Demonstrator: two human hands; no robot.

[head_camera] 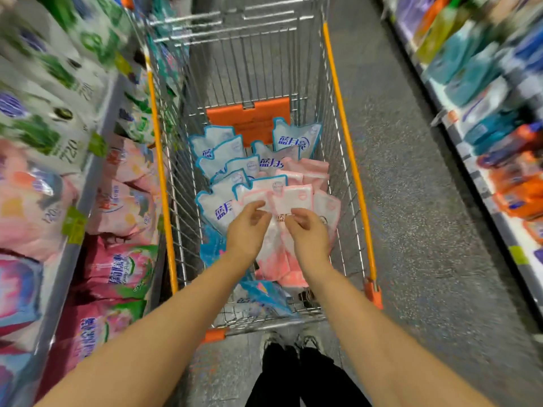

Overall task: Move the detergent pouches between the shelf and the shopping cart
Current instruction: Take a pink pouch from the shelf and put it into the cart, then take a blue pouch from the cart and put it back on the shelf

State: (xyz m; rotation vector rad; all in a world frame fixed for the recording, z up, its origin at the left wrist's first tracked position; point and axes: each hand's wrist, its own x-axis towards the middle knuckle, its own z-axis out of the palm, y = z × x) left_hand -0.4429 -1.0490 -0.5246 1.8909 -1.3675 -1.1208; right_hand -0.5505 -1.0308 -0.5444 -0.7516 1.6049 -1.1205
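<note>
Much of the picture was smeared by motion: the goods on the left shelf [93, 168] and on the right shelf [473, 183] were only coloured bags and bottles, and their print could hardly be read. Both shelves were cut off by the frame.

Inside the shopping cart [349, 160] the blue-edged pouches [219, 208] stood in a row on its left side and at the far end, partly overlapping. The pink-edged pouches [293, 196] lay on its right side. The forearms and hands hid the lower parts of the nearest pink ones. An orange flap [249, 114] covered part of the cart's far wall.

The left hand [248, 229] was above the pouches with fingers loosely curved and thumb apart, and nothing was seen between them. The right hand [308, 232] had its fingers curled down at the top edge of a pink pouch; I cannot tell if it really pinched it.

The cart stood close against the left shelf, with almost no gap there. On its right the grey floor [411, 201] was wide and free up to the right shelf
</note>
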